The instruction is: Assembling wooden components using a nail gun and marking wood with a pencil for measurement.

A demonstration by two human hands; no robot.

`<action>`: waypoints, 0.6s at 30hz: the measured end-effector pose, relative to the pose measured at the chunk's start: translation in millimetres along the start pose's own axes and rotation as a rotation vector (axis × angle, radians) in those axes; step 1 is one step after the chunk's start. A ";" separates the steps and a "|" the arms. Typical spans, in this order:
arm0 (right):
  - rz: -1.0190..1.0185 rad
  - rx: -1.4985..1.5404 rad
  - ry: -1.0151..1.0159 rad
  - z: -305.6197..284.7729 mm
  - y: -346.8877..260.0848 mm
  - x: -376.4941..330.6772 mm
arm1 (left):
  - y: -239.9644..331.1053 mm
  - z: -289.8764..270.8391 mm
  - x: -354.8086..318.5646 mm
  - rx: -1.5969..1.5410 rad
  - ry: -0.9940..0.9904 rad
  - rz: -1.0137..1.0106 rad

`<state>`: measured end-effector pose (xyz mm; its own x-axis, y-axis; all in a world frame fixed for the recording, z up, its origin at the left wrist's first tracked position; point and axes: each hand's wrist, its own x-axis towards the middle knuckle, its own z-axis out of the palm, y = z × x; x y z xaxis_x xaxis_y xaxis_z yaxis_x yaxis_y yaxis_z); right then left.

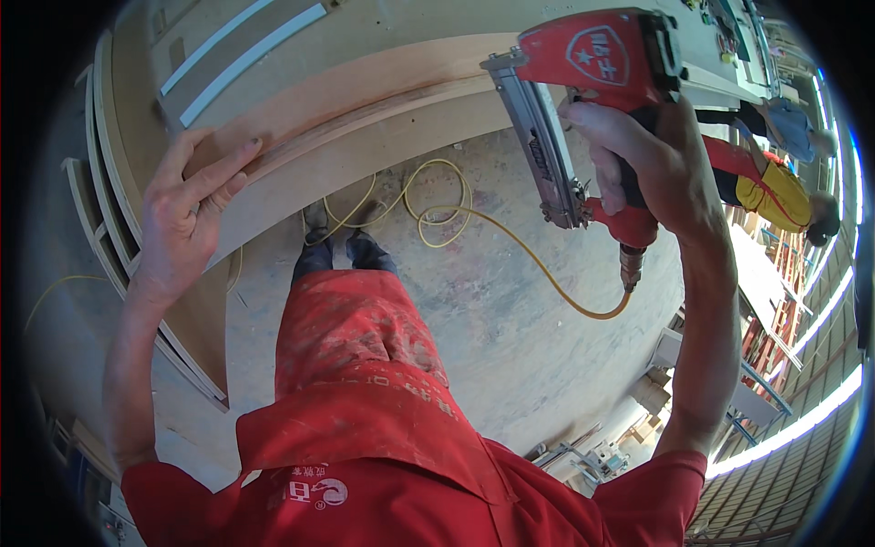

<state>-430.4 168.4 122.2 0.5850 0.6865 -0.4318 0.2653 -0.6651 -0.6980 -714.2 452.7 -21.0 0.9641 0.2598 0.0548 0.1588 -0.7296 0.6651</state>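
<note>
My right hand (658, 159) is wrapped round the handle of a red pneumatic nail gun (583, 68). Its silver magazine (540, 146) slants down on the left, and the nose rests at or just above the far end of a long wooden strip (365, 84). Whether the nose touches the wood I cannot tell. At the strip's near-left end, my left hand (193, 196) grips its edge, with fingers along the front face. The strip lies along the edge of a pale board (383, 129) on the worktable. A yellow air hose (561, 290) hangs from the gun's base.
Two pale blue-white strips (251, 64) lie at the far left. Several panels (105, 173) lean beside my left arm. Coils of hose sit on the concrete floor (510, 365) near my feet. Two people (779, 196) stand off to the right, with stacked boards (766, 283) near them.
</note>
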 end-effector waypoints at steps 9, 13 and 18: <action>0.422 1.055 0.392 73.2 39.4 -76.2 | 138.1 49.8 -16.4 -0.233 0.078 0.153; 0.433 1.358 0.449 113.4 78.3 -96.9 | 172.1 105.1 -24.4 -0.117 -0.041 0.382; 0.533 1.635 0.552 153.4 133.1 -134.5 | 169.6 133.5 -35.9 -0.030 -0.253 0.592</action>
<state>-591.4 32.6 -0.2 0.5966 0.1256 -0.7927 -0.7597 0.4069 -0.5072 -693.5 235.2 -9.6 0.9079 -0.3412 0.2436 -0.4176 -0.6849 0.5971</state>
